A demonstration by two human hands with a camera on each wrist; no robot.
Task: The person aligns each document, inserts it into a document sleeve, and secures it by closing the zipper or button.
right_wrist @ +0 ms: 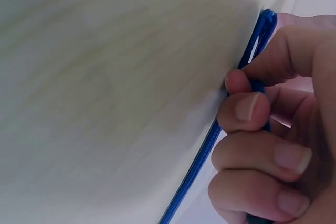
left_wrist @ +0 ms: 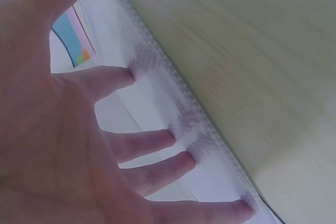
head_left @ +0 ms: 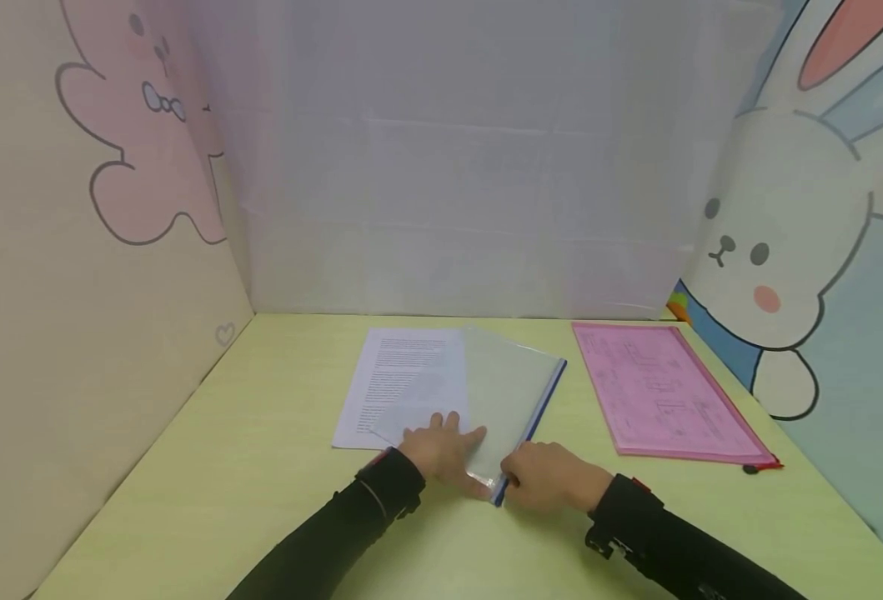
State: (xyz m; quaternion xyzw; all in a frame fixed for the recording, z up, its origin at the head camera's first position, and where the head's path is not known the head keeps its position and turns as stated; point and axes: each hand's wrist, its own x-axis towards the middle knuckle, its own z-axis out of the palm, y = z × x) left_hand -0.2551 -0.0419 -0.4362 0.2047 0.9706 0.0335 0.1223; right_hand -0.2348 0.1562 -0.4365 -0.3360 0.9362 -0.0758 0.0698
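Clear folder (head_left: 509, 387), zipper (right_wrist: 193, 171) in right hand (head_left: 549, 475); printed sheet (head_left: 403, 375) illegible.

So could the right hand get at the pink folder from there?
Probably yes: no obstacle shows between the right hand and the pink folder, though the hand must likely first release the blue zipper it pinches.

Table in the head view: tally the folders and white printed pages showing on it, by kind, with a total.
Folders: 2, the clear folder and the pink folder
White printed page: 1 showing, partly under the clear folder
Total: 3
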